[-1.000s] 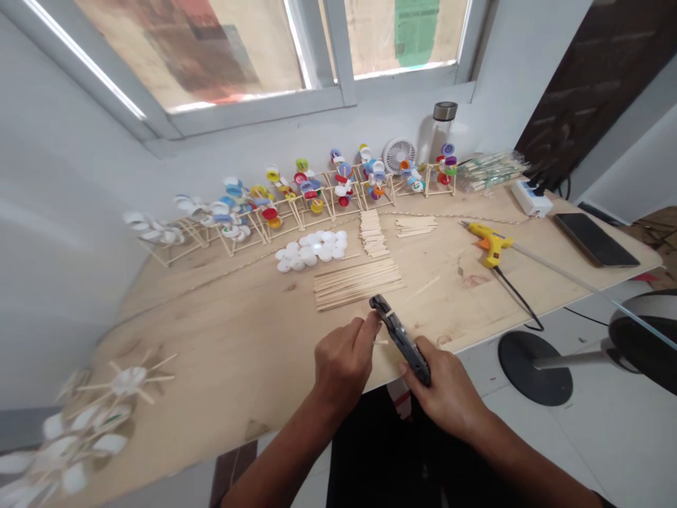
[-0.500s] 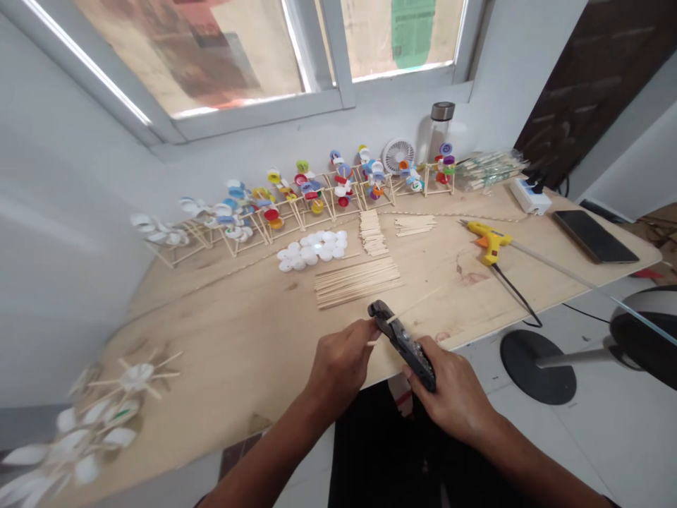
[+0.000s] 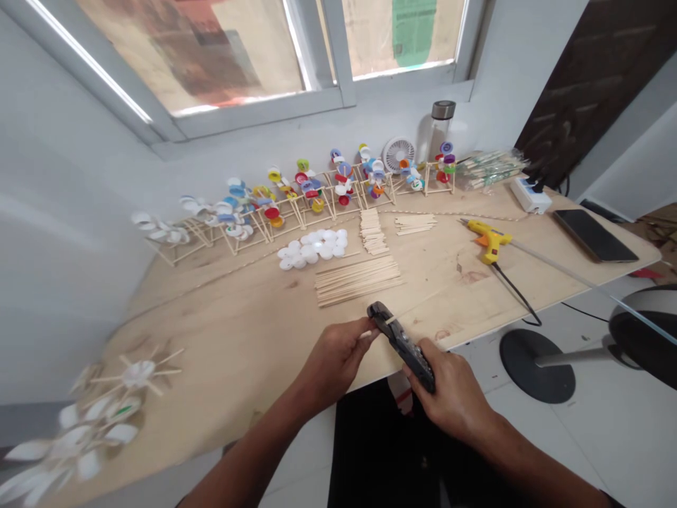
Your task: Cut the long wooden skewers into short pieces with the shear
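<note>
My right hand [image 3: 452, 388] is wrapped round the handles of a dark hand cutter [image 3: 405, 346], which slants up and left over the table's front edge. A thin wooden stick [image 3: 410, 308] passes through the cutter's jaws, its long end reaching out to the right. Close to the cutter's head, my left hand [image 3: 338, 356] pinches the stick, and a short pale end shows by the thumb. Just beyond the hands lies a bundle of long wooden sticks [image 3: 357, 280]. White bottle caps [image 3: 312, 248] and a stack of short cut sticks [image 3: 373, 231] sit behind that bundle.
A row of bottle-cap wheels on stick frames [image 3: 317, 194] lines the wall. At right are a yellow glue gun [image 3: 491, 240], a phone [image 3: 595, 235] and a power strip [image 3: 530, 196]. White-cap wheels [image 3: 140, 374] lie at left. A glass bottle [image 3: 438, 134] and small fan [image 3: 398, 155] stand behind.
My left hand has shifted slightly left and turned a little, still pinching the stick. The cutter and my right hand have barely moved.
</note>
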### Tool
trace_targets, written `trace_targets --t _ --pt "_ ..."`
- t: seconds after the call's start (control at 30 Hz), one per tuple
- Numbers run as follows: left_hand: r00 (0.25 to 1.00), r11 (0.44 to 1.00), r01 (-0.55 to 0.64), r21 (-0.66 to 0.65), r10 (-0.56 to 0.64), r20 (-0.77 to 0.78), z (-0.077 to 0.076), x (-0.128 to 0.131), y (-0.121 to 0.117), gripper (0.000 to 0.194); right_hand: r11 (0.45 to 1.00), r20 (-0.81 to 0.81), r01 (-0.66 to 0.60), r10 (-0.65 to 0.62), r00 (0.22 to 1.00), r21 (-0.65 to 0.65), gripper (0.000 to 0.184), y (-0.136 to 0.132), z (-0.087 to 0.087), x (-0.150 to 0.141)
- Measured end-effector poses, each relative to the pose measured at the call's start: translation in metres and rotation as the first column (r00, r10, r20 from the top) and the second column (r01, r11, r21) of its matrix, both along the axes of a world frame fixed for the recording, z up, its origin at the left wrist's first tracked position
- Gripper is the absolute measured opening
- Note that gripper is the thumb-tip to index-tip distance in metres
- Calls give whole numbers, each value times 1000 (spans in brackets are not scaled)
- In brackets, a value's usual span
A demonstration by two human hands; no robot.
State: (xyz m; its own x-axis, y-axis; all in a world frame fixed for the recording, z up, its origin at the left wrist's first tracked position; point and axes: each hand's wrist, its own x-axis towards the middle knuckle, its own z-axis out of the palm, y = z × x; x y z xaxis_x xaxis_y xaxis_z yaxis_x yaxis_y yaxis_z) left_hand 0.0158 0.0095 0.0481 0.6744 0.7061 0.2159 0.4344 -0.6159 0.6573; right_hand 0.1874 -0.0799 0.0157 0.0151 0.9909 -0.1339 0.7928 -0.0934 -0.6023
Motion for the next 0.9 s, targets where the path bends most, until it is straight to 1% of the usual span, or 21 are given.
trace_targets --t 0.07,0.1,0.13,0.2,0.23,0.27,0.3,0.33,0.4,0.47,0.53,0.63,0.73,0.83,0.9 --pt "998 987 -59 150 62 -13 -10 3 -2 21 1000 8 16 -16 1000 -3 9 2 -2 -2" --pt "994 963 -98 251 108 -24 -15 4 -3 20 1000 6 22 -22 1000 -5 10 3 -3 -2" --pt "986 923 -138 359 162 -38 -19 6 -4 19 1000 0 27 -27 1000 -7 11 4 -4 -3" --pt "963 816 -186 548 261 -62 -28 9 -6 18 999 -21 29 -29 999 -13 13 7 -5 -4" --pt "954 771 -192 608 293 -71 -31 10 -6 18 999 -33 29 -30 999 -16 14 7 -5 -4" --pt "948 746 -189 639 307 -79 -33 10 -6 19 999 -43 28 -29 999 -22 15 7 -6 -4" --pt "948 746 -184 640 306 -85 -34 10 -6 20 999 -50 27 -29 998 -29 15 8 -6 -4" --pt "953 769 -177 614 289 -87 -34 10 -6 21 999 -53 27 -29 998 -36 15 7 -5 -3" --pt "971 851 -164 499 230 -72 -33 8 -6 22 999 -48 27 -29 998 -47 15 6 -5 -2" --pt "986 933 -144 331 164 -34 -29 6 -5 21 999 -46 18 -21 999 -47 13 5 -3 -1" --pt "993 981 -112 161 114 -4 -23 5 -4 20 999 -55 5 -7 998 -38 11 3 -2 0" --pt "997 997 -70 -23 71 8 -12 4 -3 23 1000 -67 -14 12 998 -22 9 0 0 2" --pt "1000 991 -24 -132 25 13 -2 2 -1 28 999 -66 -35 33 997 -24 8 -1 2 3" --pt "1000 986 14 -168 -12 8 1 0 1 32 999 -34 -41 40 999 -25 9 -1 1 3" --pt "1000 992 2 -126 -2 0 -2 1 0 30 999 -4 -29 29 1000 -21 10 0 0 2"
